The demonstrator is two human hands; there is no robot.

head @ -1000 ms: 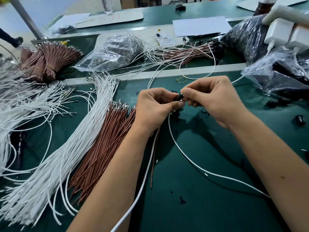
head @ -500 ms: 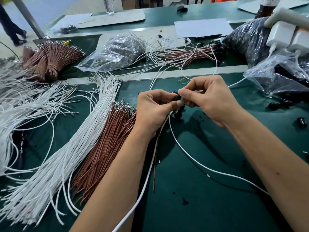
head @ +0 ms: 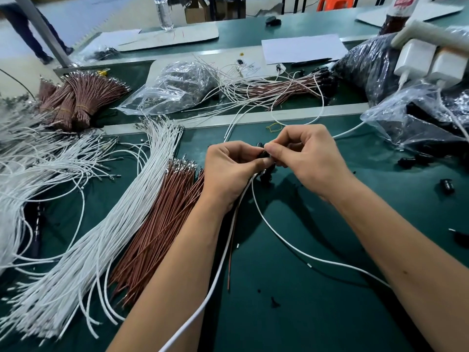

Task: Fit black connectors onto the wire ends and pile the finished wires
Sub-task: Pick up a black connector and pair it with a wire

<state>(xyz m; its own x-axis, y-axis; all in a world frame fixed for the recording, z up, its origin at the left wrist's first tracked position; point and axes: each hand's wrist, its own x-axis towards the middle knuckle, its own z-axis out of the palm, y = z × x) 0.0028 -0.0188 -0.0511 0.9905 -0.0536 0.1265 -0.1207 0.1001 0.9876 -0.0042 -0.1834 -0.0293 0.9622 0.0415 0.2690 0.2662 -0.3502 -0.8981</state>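
My left hand point(head: 228, 171) and my right hand point(head: 307, 158) meet over the green mat, fingertips together on a small black connector point(head: 262, 153). The left hand pinches it from the left, the right from above. A white wire point(head: 223, 260) and a brown wire point(head: 231, 252) hang from under the left hand toward me. Another white wire point(head: 279, 240) loops right under my right forearm. Another black piece point(head: 266, 174) shows just below the fingers. A fan of white wires point(head: 106, 232) and a bundle of brown wires point(head: 162, 224) lie to the left. Finished wires point(head: 279, 87) pile at the back.
Loose black connectors point(head: 413, 161) lie on the mat at the right, near clear bags of dark parts point(head: 418, 123). A clear bag point(head: 177, 87) and tied brown bundles point(head: 76, 100) sit at the back left. White chargers point(head: 426, 62) hang at the upper right.
Both hands stayed pinched together on the connector at the same spot; the fingers shifted only slightly. The hanging wires swung a little.
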